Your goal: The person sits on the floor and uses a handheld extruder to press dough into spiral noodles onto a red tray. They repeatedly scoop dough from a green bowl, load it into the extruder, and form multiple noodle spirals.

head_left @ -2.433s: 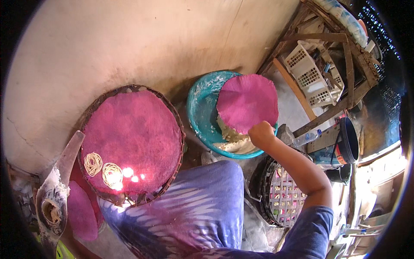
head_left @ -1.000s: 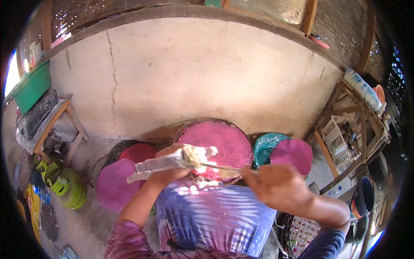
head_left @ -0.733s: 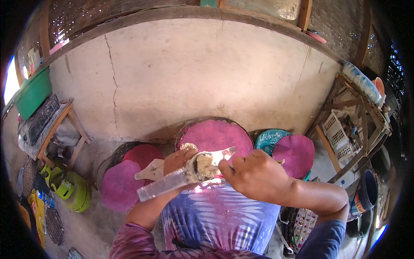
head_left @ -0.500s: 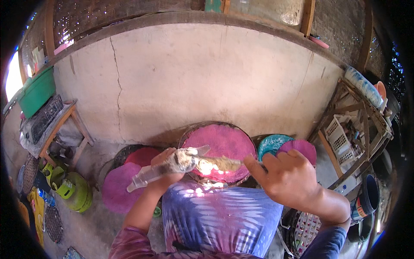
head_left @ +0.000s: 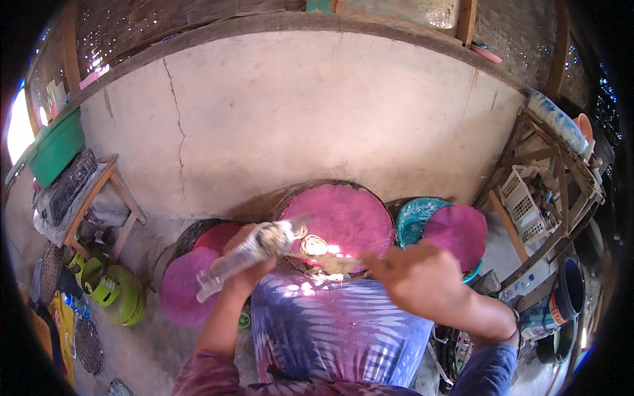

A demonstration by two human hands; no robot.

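My left hand (head_left: 247, 254) is closed around a clear plastic bottle-like tube (head_left: 231, 267), tilted, with a pale, crumbly-looking clump at its upper end. Across from it, my right hand (head_left: 416, 274) grips one end of a brownish, flat, blade-like tool (head_left: 337, 264), which points left toward the tube; motion blurs it. Beneath both hands lies a round pink sheet or cover (head_left: 340, 218) on a dark-rimmed round basket. Small pale rings (head_left: 314, 245) lie in a sunlit patch on the pink surface, near the tool.
To the left, a purple disc (head_left: 191, 287) leans by a basin, with a green gas cylinder (head_left: 119, 294) beyond. A turquoise basin (head_left: 416, 221) and another purple disc (head_left: 456, 241) stand right. A wooden rack (head_left: 555, 165) and dark bucket (head_left: 569, 290) are farther right.
My right hand and the tool have moved a little down and left. The tube has dropped slightly, and the pale rings now show more fully.
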